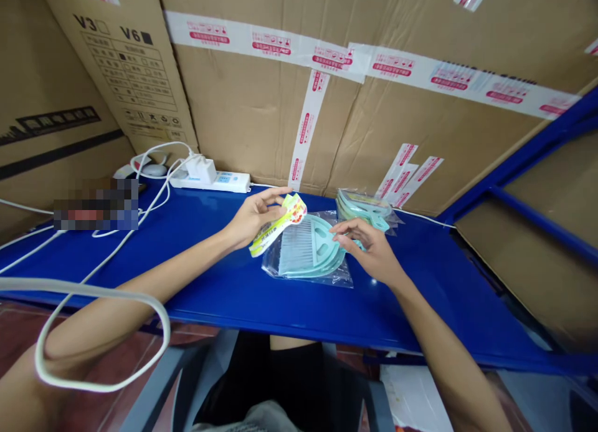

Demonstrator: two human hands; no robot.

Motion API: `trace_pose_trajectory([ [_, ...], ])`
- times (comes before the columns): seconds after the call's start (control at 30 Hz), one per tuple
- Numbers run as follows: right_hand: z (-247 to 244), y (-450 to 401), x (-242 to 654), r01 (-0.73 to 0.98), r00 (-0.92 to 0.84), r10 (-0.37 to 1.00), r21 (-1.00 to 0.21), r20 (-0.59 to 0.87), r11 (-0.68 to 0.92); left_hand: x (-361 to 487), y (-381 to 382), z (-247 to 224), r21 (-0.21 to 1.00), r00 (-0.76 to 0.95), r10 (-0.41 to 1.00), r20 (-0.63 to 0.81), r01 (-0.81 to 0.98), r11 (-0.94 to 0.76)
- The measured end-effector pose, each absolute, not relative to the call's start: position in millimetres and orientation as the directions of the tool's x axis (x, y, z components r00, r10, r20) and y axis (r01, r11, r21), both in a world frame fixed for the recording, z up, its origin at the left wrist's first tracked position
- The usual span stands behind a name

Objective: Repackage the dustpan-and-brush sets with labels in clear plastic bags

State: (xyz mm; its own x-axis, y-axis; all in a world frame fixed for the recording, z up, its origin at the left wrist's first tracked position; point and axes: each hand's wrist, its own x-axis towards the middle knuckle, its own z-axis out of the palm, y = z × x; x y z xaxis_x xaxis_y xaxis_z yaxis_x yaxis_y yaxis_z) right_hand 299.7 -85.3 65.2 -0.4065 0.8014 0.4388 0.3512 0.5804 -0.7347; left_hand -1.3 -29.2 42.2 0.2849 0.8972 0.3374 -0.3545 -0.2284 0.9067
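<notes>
A yellow-and-white printed card [273,232] is pinched between the thumb and fingers of my left hand [251,219], tilted above the left side of a clear plastic bag [344,280]. On that bag lies a mint-green hand brush [322,242] with pale bristles, over what looks like a matching dustpan [327,270]. My right hand [376,252] hovers at the right edge of the brush, its fingers loosely bent and slightly apart. Its fingertips overlap the brush's rim, and whether they touch is unclear. The handle end is partly hidden behind this hand.
Behind my right hand lies another bagged mint-green set [362,206]. A white power strip [233,181] with plugs stands at the back left, and a white cable [161,316] loops over my left forearm. Taped cardboard [252,108] walls the blue table [210,301].
</notes>
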Motion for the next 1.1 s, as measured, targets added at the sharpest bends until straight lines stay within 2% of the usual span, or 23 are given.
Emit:
trace_pose_trajectory([
  [0.07, 60, -94, 286, 0.19, -0.436, 0.82, -0.852, 0.371, 0.487, 6, -36, 36, 0.912, 0.333, 0.86, 0.387, -0.276, -0.303],
  [0.13, 55, -102, 276, 0.108, -0.465, 0.83, -0.911, 0.308, 0.399, 13, -45, 32, 0.9, 0.4, 0.806, 0.436, -0.175, -0.4],
  [0.23, 48, -108, 267, 0.162, -0.493, 0.835, -0.917, 0.244, 0.364, 21, -61, 30, 0.834, 0.494, 0.723, 0.484, -0.011, -0.551],
  [0.3, 46, -110, 266, 0.234, -0.482, 0.834, -0.879, 0.267, 0.416, 23, -68, 31, 0.759, 0.509, 0.677, 0.531, 0.068, -0.647],
  [0.37, 46, -110, 268, 0.318, -0.432, 0.825, -0.795, 0.363, 0.516, 23, -70, 33, 0.686, 0.501, 0.642, 0.58, 0.123, -0.717],
  [0.5, 51, -106, 276, 0.564, -0.322, 0.726, -0.492, 0.608, 0.663, 15, -59, 32, 0.602, 0.489, 0.611, 0.622, 0.2, -0.773],
  [0.57, 54, -103, 280, 0.627, -0.309, 0.692, -0.408, 0.652, 0.664, 10, -51, 30, 0.569, 0.479, 0.606, 0.635, 0.241, -0.786],
  [0.8, 56, -86, 296, 0.711, -0.283, 0.747, -0.391, 0.602, 0.584, 0, -34, 27, 0.49, 0.596, 0.575, 0.56, 0.321, -0.811],
  [0.9, 52, -80, 301, 0.718, -0.306, 0.778, -0.404, 0.549, 0.567, -2, -33, 27, 0.51, 0.611, 0.592, 0.525, 0.331, -0.794],
  [1.1, 52, -78, 303, 0.696, -0.318, 0.782, -0.428, 0.536, 0.577, -2, -30, 26, 0.59, 0.566, 0.619, 0.545, 0.266, -0.763],
])
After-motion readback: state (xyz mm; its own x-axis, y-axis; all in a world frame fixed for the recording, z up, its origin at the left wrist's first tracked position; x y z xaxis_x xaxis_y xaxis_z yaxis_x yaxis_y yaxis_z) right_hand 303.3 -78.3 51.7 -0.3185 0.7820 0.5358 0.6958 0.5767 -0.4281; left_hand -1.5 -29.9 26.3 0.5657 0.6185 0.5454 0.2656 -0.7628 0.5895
